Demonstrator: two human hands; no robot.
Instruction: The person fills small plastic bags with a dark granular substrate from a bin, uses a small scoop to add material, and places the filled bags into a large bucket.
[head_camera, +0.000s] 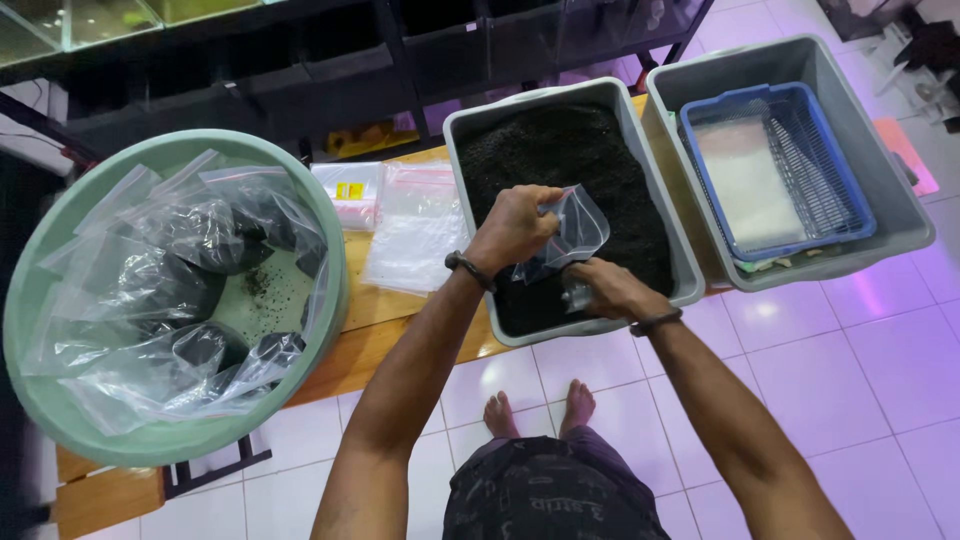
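Head view, left hand (512, 228) pinching clear bag (568, 238), right hand (612, 288) perhaps scooping.

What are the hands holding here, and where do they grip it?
The left hand pinches a clear plastic bag at its top edge; the right hand grips its bottom end.

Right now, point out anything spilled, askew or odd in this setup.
Little stands out. Dark granules lie scattered loose on the floor of the green basin among the filled bags. The left hand holds a clear zip bag over the grey tub of dark granules; the right hand works beneath it.
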